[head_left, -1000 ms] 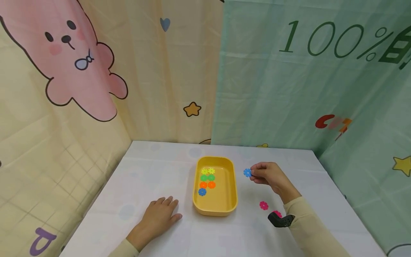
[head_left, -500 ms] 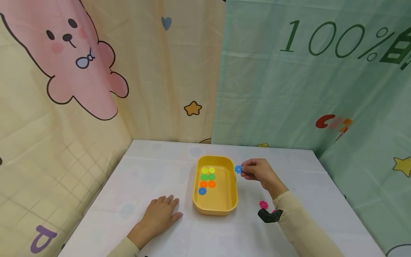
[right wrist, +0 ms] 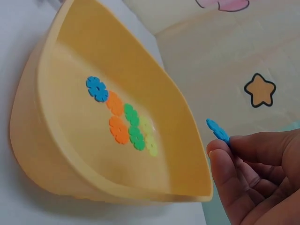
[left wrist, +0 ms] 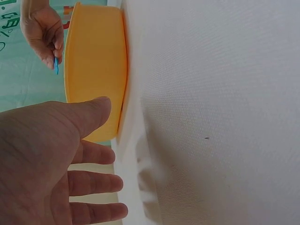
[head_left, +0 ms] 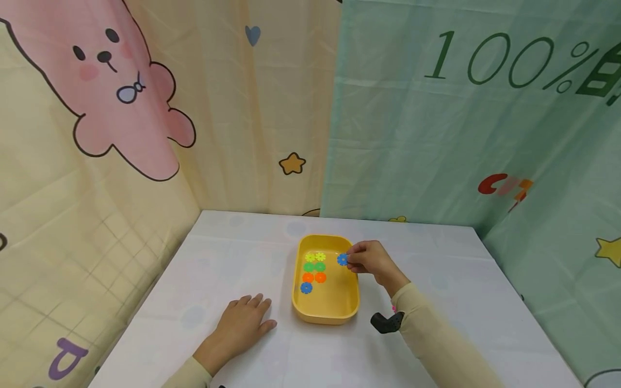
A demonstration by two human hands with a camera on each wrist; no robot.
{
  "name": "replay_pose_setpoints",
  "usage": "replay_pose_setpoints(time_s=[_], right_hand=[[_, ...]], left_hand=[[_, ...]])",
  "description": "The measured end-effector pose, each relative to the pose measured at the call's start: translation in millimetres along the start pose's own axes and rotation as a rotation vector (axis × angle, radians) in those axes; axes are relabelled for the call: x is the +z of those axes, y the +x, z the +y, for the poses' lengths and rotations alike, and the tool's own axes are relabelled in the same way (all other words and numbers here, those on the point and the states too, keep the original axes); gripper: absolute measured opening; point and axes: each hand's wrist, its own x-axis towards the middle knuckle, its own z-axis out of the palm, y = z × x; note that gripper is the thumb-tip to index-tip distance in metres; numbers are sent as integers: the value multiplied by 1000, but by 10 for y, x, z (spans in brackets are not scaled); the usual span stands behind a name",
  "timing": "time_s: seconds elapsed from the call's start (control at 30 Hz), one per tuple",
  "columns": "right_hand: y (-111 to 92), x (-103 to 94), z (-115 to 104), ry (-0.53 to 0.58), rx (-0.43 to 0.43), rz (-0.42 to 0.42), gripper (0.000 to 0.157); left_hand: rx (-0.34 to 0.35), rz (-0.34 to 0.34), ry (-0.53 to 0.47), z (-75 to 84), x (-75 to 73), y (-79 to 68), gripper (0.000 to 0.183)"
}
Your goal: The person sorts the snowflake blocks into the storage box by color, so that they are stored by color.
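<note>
My right hand (head_left: 372, 260) pinches a blue flower-shaped disc (right wrist: 217, 130) between thumb and fingers, above the right rim of a yellow tray (head_left: 335, 307). Inside the tray, discs lie in pairs down the left side: yellow (head_left: 320, 257), green (head_left: 319, 267) and orange (head_left: 320, 277). Below them lies a single blue disc (head_left: 306, 288). To the left of the tray, my left hand (head_left: 242, 326) rests palm down on the table with fingers spread. In the left wrist view the blue disc shows edge-on, raised higher than the tray wall.
A pink disc (head_left: 394, 309) is mostly hidden behind the right forearm. A black wrist device (head_left: 387, 323) sticks out from the right sleeve. Printed curtains (head_left: 402, 134) enclose the white table (head_left: 233, 253) at the back and sides.
My right hand has moved left with the blue disc, from beside the tray to over its right rim. The pink discs have become mostly covered by the forearm. The left hand stays put.
</note>
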Motion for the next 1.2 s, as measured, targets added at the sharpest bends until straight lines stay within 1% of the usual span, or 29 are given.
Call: replay_pose_setpoints(time_s=[0.33,0.5,0.67,0.8,0.9,1.07,1.2], right_hand=[[45,322,0,-62,8,-25,7],[49,462,25,-118,-1,-22,6],[46,580,58,-173,-21,-35,6],[59,640,93,-189,-27,-34,5],[68,671,120,-204,-15,-32,4],[58,713,157,-231,4,-51,6],[54,747,185,-303,-20,-50,7]], left_hand=[[-7,-9,10,-13,4,10,56],[0,-1,8,-17,-2,8,55],[-5,-10,10,-26,1,3,56],[-8,-15,12,-30,19,3,56],[-4,-12,11,-35,33,6,56],[2,-10,11,-33,25,6,55],[10,-6,11,-31,20,3,56]])
